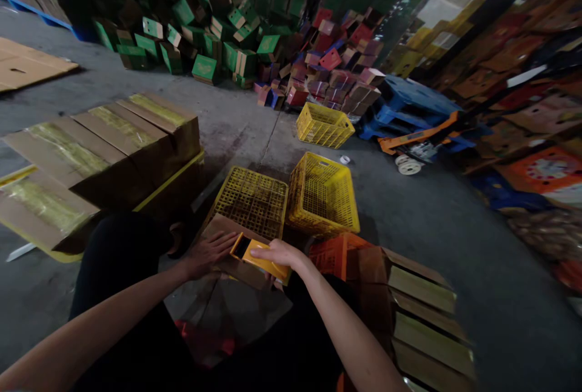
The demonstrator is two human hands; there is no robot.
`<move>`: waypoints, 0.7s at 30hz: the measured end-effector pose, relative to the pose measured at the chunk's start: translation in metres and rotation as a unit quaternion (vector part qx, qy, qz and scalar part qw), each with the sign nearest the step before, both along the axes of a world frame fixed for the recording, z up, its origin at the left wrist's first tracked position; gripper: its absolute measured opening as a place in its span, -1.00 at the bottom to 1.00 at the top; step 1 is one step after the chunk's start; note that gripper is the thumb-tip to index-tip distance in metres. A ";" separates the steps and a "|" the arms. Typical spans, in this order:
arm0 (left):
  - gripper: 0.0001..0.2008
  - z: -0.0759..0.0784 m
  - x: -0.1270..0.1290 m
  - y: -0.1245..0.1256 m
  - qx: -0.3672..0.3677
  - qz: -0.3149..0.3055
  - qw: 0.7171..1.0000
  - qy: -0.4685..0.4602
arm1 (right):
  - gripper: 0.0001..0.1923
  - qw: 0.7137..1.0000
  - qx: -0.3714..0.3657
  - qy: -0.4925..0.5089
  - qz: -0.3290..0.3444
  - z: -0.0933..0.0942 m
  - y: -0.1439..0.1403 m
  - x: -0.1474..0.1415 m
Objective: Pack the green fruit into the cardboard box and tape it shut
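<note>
dim warehouse, grey concrete floor (454,246); heaps of green boxes (204,28) and red boxes (331,65) at the back, blue pallets (409,101) right, yellow crates (324,124) mid-floor.

Yellow crates (291,198) ahead, bare floor (436,240) beyond

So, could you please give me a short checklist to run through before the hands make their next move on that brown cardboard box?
1. Left hand flat on the brown cardboard box: ok.
2. Right hand gripping the orange-yellow tape dispenser: ok.
3. Dispenser resting on the box top: ok.
4. Tape actually laid along the seam: cannot tell, the hands cover it.
5. Box steady on the person's lap: cannot tell, its underside is hidden.
6. Two yellow plastic lattice crates standing just beyond the box, apart from the hands: ok.
</note>
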State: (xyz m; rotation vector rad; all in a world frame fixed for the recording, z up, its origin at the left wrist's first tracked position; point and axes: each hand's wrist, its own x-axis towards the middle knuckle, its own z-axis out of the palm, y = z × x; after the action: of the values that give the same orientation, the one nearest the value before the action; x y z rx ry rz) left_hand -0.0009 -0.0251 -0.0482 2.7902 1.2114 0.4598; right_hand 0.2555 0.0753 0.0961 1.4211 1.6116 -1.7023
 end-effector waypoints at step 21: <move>-0.13 0.021 0.000 -0.003 -0.043 0.005 0.999 0.003 | -0.47 0.999 0.037 0.025 -0.017 -0.005 -0.024 0.062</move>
State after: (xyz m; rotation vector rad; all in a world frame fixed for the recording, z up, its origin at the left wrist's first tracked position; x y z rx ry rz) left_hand -0.0009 -0.0281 -0.0275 2.7164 1.2154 0.3915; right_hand 0.3179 0.0516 0.0910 1.4579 1.7025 -1.7266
